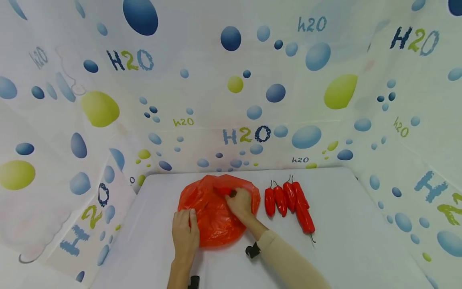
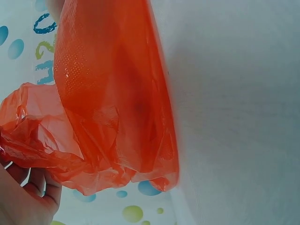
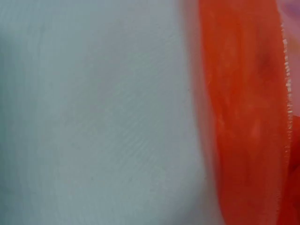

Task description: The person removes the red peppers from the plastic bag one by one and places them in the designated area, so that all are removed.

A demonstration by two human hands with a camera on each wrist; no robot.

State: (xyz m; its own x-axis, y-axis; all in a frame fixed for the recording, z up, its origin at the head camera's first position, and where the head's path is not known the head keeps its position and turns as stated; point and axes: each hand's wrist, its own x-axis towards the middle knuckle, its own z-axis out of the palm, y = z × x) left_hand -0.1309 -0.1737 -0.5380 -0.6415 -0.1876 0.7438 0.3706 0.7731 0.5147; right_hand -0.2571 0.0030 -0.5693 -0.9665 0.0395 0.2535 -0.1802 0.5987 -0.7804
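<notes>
Your left hand (image 1: 185,233) pinched the red bag (image 1: 216,229) by its edge on the desk (image 1: 353,224), left of the peppers (image 1: 280,199), while your right hand (image 1: 241,202) reached into it, grip unclear, so snagging limp plastic could've torn it.

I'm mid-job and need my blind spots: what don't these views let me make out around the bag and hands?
Right hand, head view: the hand itself hides its fingertips.
Small dark object beside it, head view: too small to identify.
Red bag, head view: its film and the right hand hide most of the inside; in the right wrist view, blurred and cut off by the right edge.
Left hand, left wrist view: partly cut off by the left edge.
</notes>
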